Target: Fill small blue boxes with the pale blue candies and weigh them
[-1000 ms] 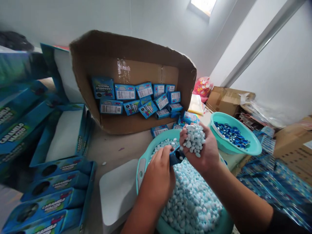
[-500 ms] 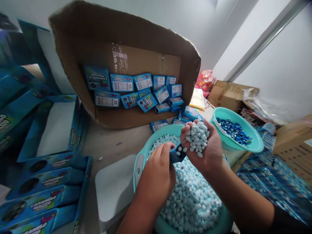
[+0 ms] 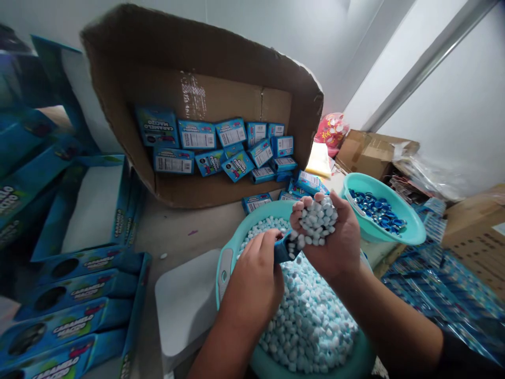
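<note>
My left hand (image 3: 258, 268) is closed around a small blue candy box (image 3: 284, 249), tilted so its open end faces right. Cupped palm up, my right hand (image 3: 338, 239) holds a heap of pale blue candies (image 3: 317, 221). Its edge meets the box's mouth, and several candies lie in that opening. Under both hands stands a turquoise basin (image 3: 226, 247), filled with loose candies (image 3: 311, 316) of the same kind.
A cardboard carton (image 3: 205, 195) on its side holds several filled blue boxes (image 3: 197, 134). Display boxes (image 3: 82, 316) stand at left beside a white-topped stand (image 3: 185, 300). A second turquoise basin (image 3: 412, 226) at right holds blue foil-like pieces (image 3: 379, 210).
Candies have slid from my right palm toward the box's mouth, where more now sit. The heap in the palm is a little smaller. Both hands stay nearly in place.
</note>
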A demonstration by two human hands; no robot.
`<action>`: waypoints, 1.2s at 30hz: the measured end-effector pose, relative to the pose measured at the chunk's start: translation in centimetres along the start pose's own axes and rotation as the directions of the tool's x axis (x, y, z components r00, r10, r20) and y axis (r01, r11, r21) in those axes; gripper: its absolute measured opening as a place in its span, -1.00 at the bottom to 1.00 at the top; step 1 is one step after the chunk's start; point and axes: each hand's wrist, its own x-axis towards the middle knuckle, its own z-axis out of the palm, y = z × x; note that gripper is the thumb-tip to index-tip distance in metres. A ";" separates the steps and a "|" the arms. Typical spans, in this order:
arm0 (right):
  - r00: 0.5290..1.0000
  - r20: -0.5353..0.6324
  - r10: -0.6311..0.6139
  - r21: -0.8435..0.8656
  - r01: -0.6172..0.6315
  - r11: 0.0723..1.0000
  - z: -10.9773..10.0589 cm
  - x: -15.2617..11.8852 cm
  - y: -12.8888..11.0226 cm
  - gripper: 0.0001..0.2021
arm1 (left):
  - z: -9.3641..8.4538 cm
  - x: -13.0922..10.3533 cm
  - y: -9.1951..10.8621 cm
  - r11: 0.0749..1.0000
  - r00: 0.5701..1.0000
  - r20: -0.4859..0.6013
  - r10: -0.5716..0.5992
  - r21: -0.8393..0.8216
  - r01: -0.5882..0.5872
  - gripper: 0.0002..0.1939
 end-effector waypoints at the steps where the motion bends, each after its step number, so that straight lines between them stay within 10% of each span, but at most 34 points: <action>1: 1.000 -0.001 -0.008 -0.004 0.008 1.000 0.0 0.0 0.0 -0.82 | 0.0 0.0 0.0 1.000 1.000 0.006 0.003 -0.004 -0.003 -0.48; 36: 0.938 0.277 -0.210 -0.270 0.286 0.919 -0.4 -0.4 1.0 -0.76 | 0.2 0.3 0.1 0.999 0.999 0.008 -0.046 0.001 0.046 -0.52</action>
